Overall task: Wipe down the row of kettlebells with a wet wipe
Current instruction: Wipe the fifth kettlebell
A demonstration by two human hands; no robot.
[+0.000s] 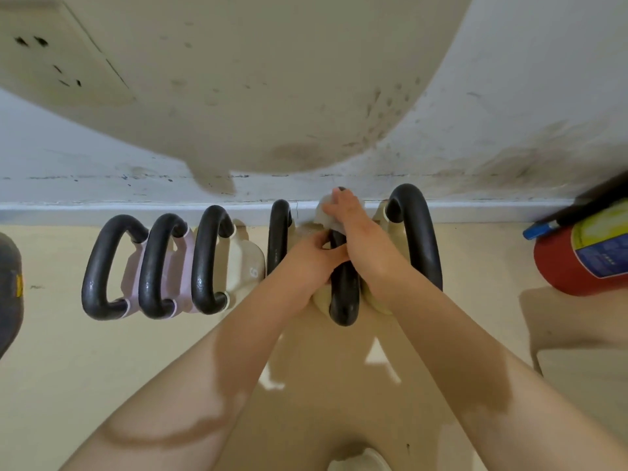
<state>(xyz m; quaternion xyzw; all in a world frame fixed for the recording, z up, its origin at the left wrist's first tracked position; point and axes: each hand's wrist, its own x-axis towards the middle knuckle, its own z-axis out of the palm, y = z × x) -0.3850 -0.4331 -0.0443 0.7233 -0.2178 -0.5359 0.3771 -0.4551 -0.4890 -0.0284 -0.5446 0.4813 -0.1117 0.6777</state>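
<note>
Several kettlebells with black handles stand in a row on the floor against the wall. Two at the left have pink bodies (134, 270), the third a cream body (244, 263). My left hand (314, 258) grips the handle (344, 297) of the fifth kettlebell. My right hand (353, 229) presses a pale wet wipe (325, 209) on the far end of that same handle. The fourth handle (279, 232) stands just left of my hands and the largest handle (419, 229) just right.
A red fire extinguisher (577, 260) lies at the right by the wall. A dark object (8, 290) sits at the left edge. A wall socket (51, 56) is high on the scuffed wall. The beige floor (102, 362) stretches in front of the row.
</note>
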